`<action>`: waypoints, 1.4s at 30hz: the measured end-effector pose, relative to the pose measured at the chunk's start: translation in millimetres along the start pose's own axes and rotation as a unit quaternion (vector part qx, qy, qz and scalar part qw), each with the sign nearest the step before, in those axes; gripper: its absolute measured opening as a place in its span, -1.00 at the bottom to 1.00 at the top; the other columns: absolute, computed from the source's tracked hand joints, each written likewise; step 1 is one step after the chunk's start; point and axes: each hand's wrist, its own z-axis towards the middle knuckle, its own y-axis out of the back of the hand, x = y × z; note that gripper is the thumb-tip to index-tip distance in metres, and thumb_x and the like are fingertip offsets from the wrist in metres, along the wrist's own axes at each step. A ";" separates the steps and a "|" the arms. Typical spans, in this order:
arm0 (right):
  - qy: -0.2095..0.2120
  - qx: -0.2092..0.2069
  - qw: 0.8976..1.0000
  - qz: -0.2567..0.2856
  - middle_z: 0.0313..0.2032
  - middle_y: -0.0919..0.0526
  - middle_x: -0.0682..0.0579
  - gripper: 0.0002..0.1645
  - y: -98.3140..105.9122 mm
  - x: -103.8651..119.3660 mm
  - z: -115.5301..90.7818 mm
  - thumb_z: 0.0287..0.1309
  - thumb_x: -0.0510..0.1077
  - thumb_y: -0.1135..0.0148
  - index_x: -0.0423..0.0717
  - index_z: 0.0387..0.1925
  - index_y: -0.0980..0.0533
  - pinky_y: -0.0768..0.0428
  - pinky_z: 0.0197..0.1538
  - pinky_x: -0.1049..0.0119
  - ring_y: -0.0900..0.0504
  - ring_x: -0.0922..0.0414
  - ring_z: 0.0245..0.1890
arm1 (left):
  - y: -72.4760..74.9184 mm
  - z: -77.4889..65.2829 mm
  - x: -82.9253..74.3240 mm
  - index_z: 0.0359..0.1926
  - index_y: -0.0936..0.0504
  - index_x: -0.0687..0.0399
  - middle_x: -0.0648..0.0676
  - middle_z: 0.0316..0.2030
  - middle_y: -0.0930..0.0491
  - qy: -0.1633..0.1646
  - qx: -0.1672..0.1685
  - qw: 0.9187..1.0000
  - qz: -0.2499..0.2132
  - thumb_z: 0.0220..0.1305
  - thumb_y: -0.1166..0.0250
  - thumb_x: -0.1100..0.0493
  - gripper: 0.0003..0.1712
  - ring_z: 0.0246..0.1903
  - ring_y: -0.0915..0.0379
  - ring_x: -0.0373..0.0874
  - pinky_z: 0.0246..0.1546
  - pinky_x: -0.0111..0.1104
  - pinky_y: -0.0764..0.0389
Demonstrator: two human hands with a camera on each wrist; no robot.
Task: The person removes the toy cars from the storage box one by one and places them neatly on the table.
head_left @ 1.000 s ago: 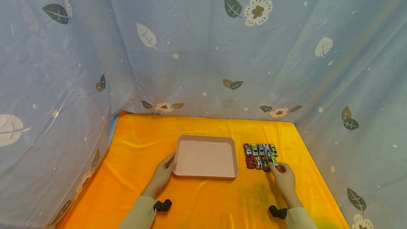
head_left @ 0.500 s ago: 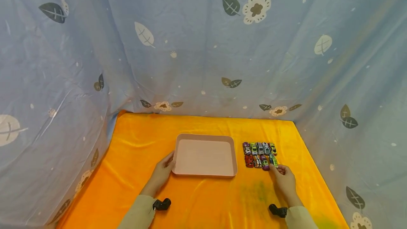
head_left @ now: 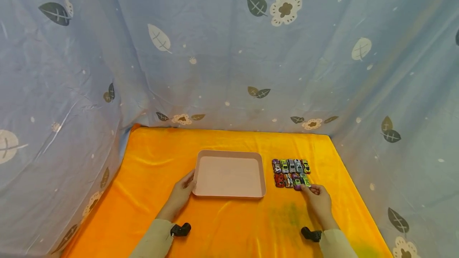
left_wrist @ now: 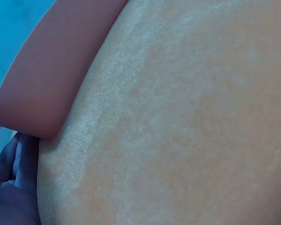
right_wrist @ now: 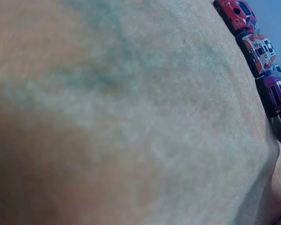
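Note:
A shallow pink tray [head_left: 229, 196] lies in the middle in the head view. My left hand [head_left: 179, 195] holds its left side, thumb at the rim; in the left wrist view the curled fingers [left_wrist: 25, 164] are at the tray's corner. To the right, several small toy cars stand in two rows. My right hand [head_left: 319, 202] pinches the front end of the green toy car [head_left: 305, 179], last in the near row, with thumb and fingertips. Beside it stands the purple toy car [head_left: 296, 181]. Only a sliver of that hand shows in the right wrist view.
An orange-yellow cloth [head_left: 229, 230] covers the table. The near row also has a red toy car [head_left: 279, 180] and a white-and-orange toy car [head_left: 288, 180]. A blue curtain [head_left: 215, 71] printed with leaves and flowers surrounds the back and sides.
The green toy car shifts slightly right, then back left against the purple one, with my right hand at it. My left hand stays on the tray. The head view drifts a little.

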 end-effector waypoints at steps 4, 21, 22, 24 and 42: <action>-0.008 0.006 1.000 0.001 -0.01 -0.49 -0.15 -0.10 0.2 6.2 0.7 0.12 0.41 -0.18 -0.24 0.16 -0.36 -0.47 -0.15 0.32 -0.43 0.02 -0.08 | 2.9 0.6 -1.0 0.47 -0.19 -0.11 0.08 0.40 -0.22 0.003 0.002 1.000 0.003 0.46 -0.09 0.06 -0.38 0.37 -0.11 0.07 0.31 -0.05 -0.22; -0.003 -0.056 0.998 0.012 -0.14 -0.52 -0.12 -0.37 -1.9 9.8 5.7 0.24 0.21 -0.21 -0.25 0.03 -0.45 -0.44 -0.33 0.51 -0.44 0.06 -0.21 | 2.9 10.2 -3.0 0.46 -0.22 -0.05 0.13 0.37 -0.27 -0.019 0.001 1.000 0.009 0.46 -0.10 0.11 -0.40 0.36 -0.12 0.06 0.27 -0.06 -0.29; -0.003 -0.058 0.998 0.012 -0.14 -0.53 -0.13 -0.36 -2.8 9.2 5.7 0.23 0.21 -0.22 -0.25 0.03 -0.45 -0.44 -0.33 0.52 -0.44 0.06 -0.22 | 3.1 10.0 -2.7 0.46 -0.22 -0.03 0.15 0.37 -0.26 -0.020 0.002 1.000 0.012 0.47 -0.09 0.11 -0.40 0.36 -0.12 0.07 0.27 -0.05 -0.29; -0.005 -0.058 0.998 0.017 -0.14 -0.53 -0.13 -0.35 -4.1 8.9 5.1 0.21 0.23 -0.23 -0.25 0.03 -0.46 -0.44 -0.34 0.52 -0.45 0.07 -0.23 | 3.3 9.6 -1.9 0.47 -0.21 -0.02 0.15 0.38 -0.25 -0.017 0.004 1.000 0.013 0.47 -0.09 0.11 -0.39 0.36 -0.12 0.07 0.27 -0.06 -0.30; -0.018 -0.040 0.999 0.005 -0.05 -0.56 -0.14 -0.21 -2.4 4.9 -2.7 0.22 0.38 -0.08 -0.19 0.13 -0.49 -0.44 -0.23 0.48 -0.48 0.02 -0.11 | 1.9 1.6 0.7 0.46 -0.22 -0.15 0.06 0.38 -0.25 0.004 0.001 1.000 0.009 0.46 -0.10 0.06 -0.40 0.34 -0.18 0.05 0.30 -0.05 -0.25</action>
